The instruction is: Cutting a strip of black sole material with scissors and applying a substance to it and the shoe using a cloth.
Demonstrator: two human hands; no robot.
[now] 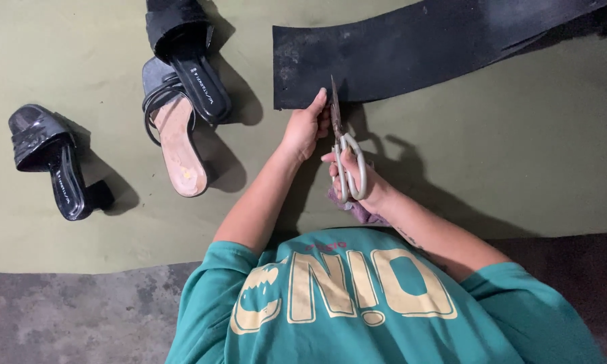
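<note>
A long black rubber sheet lies on an olive-green mat, running from the middle to the upper right. My left hand pinches its near edge, thumb on top. My right hand grips the grey loop handles of large metal scissors. The blades point away from me and meet the sheet's edge just right of my left thumb. Whether the blades are apart is hard to tell. A bit of purple cloth shows under my right wrist.
Three heeled sandals lie to the left: a black one at far left, a black one at the top, and one with a worn tan insole beside it. Bare grey concrete floor borders the mat at the near edge.
</note>
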